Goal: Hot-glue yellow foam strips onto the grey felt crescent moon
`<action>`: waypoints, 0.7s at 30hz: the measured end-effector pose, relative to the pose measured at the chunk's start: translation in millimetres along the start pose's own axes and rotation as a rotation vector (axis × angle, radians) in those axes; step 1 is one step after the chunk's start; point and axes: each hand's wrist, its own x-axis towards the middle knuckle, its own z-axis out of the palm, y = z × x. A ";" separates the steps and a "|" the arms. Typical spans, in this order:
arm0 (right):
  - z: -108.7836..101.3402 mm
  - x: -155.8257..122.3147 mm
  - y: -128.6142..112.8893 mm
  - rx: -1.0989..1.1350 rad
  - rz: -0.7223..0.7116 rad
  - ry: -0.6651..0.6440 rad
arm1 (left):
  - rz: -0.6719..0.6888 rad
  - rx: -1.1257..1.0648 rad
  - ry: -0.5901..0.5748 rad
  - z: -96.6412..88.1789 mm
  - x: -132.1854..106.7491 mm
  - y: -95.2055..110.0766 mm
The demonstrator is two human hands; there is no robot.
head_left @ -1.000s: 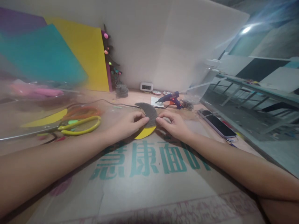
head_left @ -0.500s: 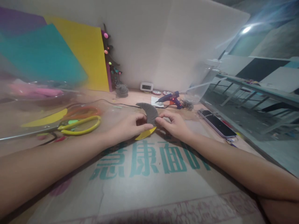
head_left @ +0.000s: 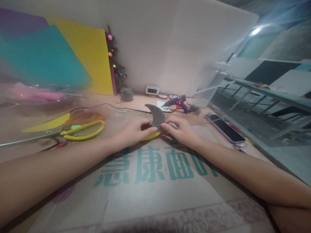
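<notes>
Between my two hands is a grey, ribbed crescent-shaped piece (head_left: pixel 156 115), its pointed tip up and to the left. My left hand (head_left: pixel 139 131) pinches its lower left edge between thumb and fingers. On the lower right edge, my right hand (head_left: pixel 178 129) grips it the same way. A yellow piece (head_left: pixel 152 136) with a curved edge shows under the grey piece, below my left thumb; the rest of it is hidden. Both hands are just above a table sheet printed with green characters (head_left: pixel 150 165).
Yellow-handled scissors (head_left: pixel 84 131) and a yellow curved cutout (head_left: pixel 48 123) lie at left. Behind stand a glue gun (head_left: pixel 176 103) with a red light, a small digital clock (head_left: pixel 152 90) and a branch-like ornament (head_left: pixel 126 94). A phone (head_left: pixel 225 128) lies at right near the table edge.
The grey crescent has tilted more upright, its tip shifting slightly right and up. Less of the yellow piece shows below it. Both hands keep nearly the same place.
</notes>
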 end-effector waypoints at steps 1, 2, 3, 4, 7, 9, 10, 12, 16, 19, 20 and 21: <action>-0.2 0.1 0.1 0.007 0.000 -0.002 | -0.003 -0.005 0.004 -0.2 0.0 0.8; -0.6 0.1 0.2 0.016 -0.003 -0.006 | -0.009 -0.018 0.005 -0.5 -0.1 1.7; -0.9 0.2 0.2 0.025 -0.009 -0.014 | -0.016 -0.041 0.004 -0.8 0.0 2.7; -1.4 0.4 0.1 0.033 -0.014 -0.022 | -0.023 -0.071 0.001 -1.1 0.1 3.4; -2.0 0.7 0.2 0.043 -0.012 -0.049 | -0.042 -0.166 0.009 -1.5 0.8 3.2; -1.3 0.9 0.6 0.036 -0.004 -0.051 | -0.061 -0.188 0.028 -1.1 1.4 0.7; -0.6 0.8 0.8 0.030 -0.003 -0.048 | -0.070 -0.189 0.039 -0.7 1.6 -1.0; 0.8 0.6 1.2 0.017 -0.007 -0.041 | -0.086 -0.172 0.057 0.1 1.9 -3.9; 1.6 0.2 0.7 0.003 -0.020 -0.033 | -0.099 -0.144 0.055 0.7 2.0 -5.6; -0.3 0.1 -1.1 -0.002 -0.021 -0.037 | -0.101 -0.132 0.055 0.2 1.8 -4.2; -1.1 0.1 -1.8 -0.005 -0.018 -0.044 | -0.103 -0.122 0.058 -0.1 1.8 -3.7; -1.8 0.1 -2.4 -0.006 -0.018 -0.053 | -0.105 -0.114 0.060 -0.4 1.7 -3.2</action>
